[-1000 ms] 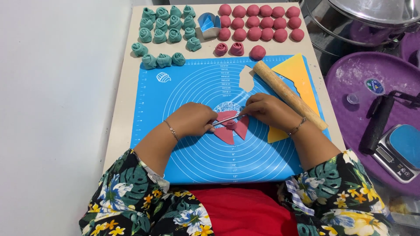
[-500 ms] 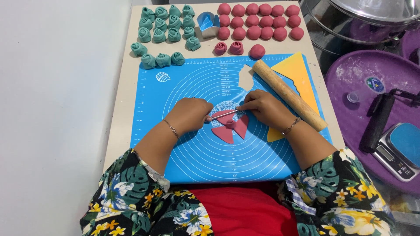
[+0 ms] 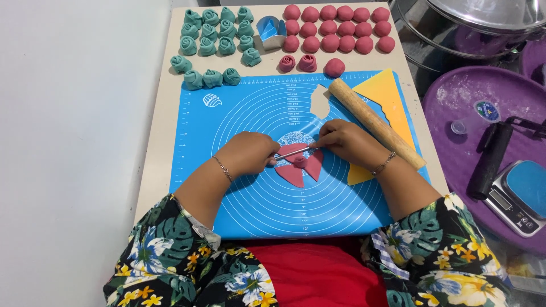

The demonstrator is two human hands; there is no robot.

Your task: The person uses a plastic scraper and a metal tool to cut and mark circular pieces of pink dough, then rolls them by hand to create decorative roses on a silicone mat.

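On a blue silicone mat [image 3: 239, 193] lie pink dough wedges [image 3: 293, 173] with a small rolled pink bud [image 3: 299, 161] at their tips. A thin metal stick [image 3: 292, 153] lies across the dough, held at both ends. My left hand [image 3: 249, 153] pinches its left end and my right hand [image 3: 346, 142] pinches its right end. Both hands rest on the mat at its centre.
A wooden rolling pin [image 3: 375, 122] and yellow scraper [image 3: 384, 99] lie right of my hands. Several teal dough roses [image 3: 213, 42] and pink dough balls [image 3: 335, 28] sit at the table's far edge. A purple tray [image 3: 483, 142] with a kitchen scale [image 3: 520, 196] is at right.
Both hands have shifted slightly toward me with the stick, and the pink dough has been rolled tighter around it into a small bud.
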